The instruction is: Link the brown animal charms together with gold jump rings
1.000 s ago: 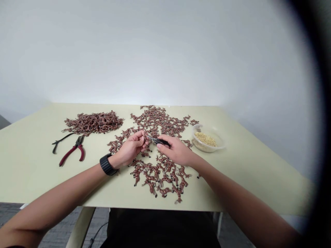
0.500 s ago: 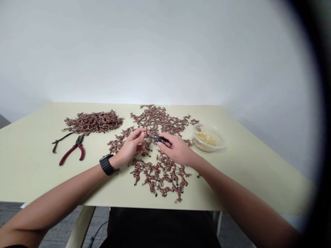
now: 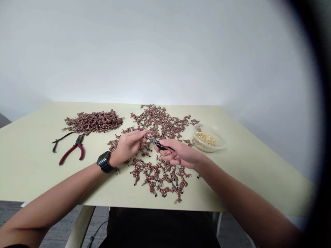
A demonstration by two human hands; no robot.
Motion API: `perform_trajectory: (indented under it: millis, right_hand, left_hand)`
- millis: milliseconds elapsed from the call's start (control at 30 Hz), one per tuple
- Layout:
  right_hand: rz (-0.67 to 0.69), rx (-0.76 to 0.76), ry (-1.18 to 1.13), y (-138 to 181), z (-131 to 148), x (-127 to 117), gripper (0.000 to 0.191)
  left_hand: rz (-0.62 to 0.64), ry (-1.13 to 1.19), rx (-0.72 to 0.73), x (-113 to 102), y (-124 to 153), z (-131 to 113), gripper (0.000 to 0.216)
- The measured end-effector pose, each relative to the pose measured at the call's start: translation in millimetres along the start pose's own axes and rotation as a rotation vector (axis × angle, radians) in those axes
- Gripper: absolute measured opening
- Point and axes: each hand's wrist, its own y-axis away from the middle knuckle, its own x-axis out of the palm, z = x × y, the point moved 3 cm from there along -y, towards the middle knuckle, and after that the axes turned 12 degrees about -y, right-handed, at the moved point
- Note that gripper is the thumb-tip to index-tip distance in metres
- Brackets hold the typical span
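My left hand, with a black watch on its wrist, pinches something small at its fingertips over the middle of the pale green table. My right hand grips small black-handled pliers, whose metal jaws point left and meet the left fingertips. Beneath both hands lies a wide spread of brown horse-shaped charms; what the left fingers pinch is too small to name.
A heap of the same brown charms lies at the back left. Red-handled pliers and a black-handled tool rest to the left. A clear plastic bowl of small gold pieces stands on the right.
My right hand has turned palm-side up and risen slightly, drawing the pliers closer to me. The left hand has shifted a little left with its fingers stretched toward the jaws.
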Motion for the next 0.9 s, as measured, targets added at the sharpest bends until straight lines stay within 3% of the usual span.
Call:
perform_trajectory:
  millis: [67, 133, 300, 367, 533, 900]
  right_hand:
    - [0.073, 0.073, -0.108, 2, 1, 1, 0.036]
    - [0.043, 0.031, -0.069, 3, 2, -1, 0.038]
    - [-0.360, -0.410, 0.553, 5, 12, -9, 0.032]
    - [-0.448, -0.508, 0.783, 6, 14, -8, 0.027]
    - [-0.426, -0.576, 1.018, 4, 13, -4, 0.018]
    - [-0.394, -0.570, 1.045, 2, 12, -6, 0.018]
  left_hand:
    - [-0.006, -0.024, 0.034, -4, 0, -3, 0.032]
    - [-0.017, -0.009, 0.016, -4, 0, -5, 0.031]
    - [0.066, 0.276, -0.197, 12, -1, -2, 0.030]
    - [0.125, 0.451, -0.279, 19, 0, -2, 0.032]
    - [0.213, 0.621, -0.339, 26, 4, -3, 0.032]
    - [0.207, 0.672, -0.357, 27, 4, -2, 0.033]
